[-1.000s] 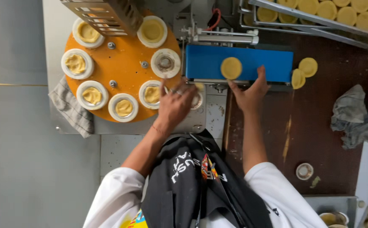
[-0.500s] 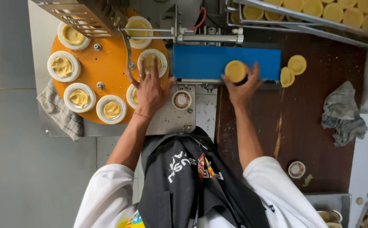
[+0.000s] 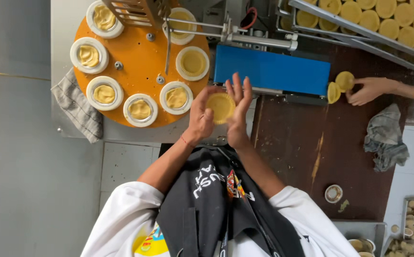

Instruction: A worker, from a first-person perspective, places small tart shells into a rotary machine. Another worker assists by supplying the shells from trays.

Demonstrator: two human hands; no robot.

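Both hands grasp one yellow dough disc (image 3: pixel 220 106) above the near edge of the machine table (image 3: pixel 64 47): left hand (image 3: pixel 201 115) and right hand (image 3: pixel 238 112) press it between extended fingers. Beyond, the orange turntable (image 3: pixel 140 66) carries filled white moulds (image 3: pixel 140 109). The blue conveyor (image 3: pixel 271 71) is bare. A co-worker's hand (image 3: pixel 371 89) holds discs at its far right end.

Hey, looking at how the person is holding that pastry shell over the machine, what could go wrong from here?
1. The round yellow pastry shell sits only between the left hand and right hand; squeezing could crack it.
2. It might drop onto the orange turntable.
3. A co-worker's hand reaches the blue conveyor belt; hands may collide.
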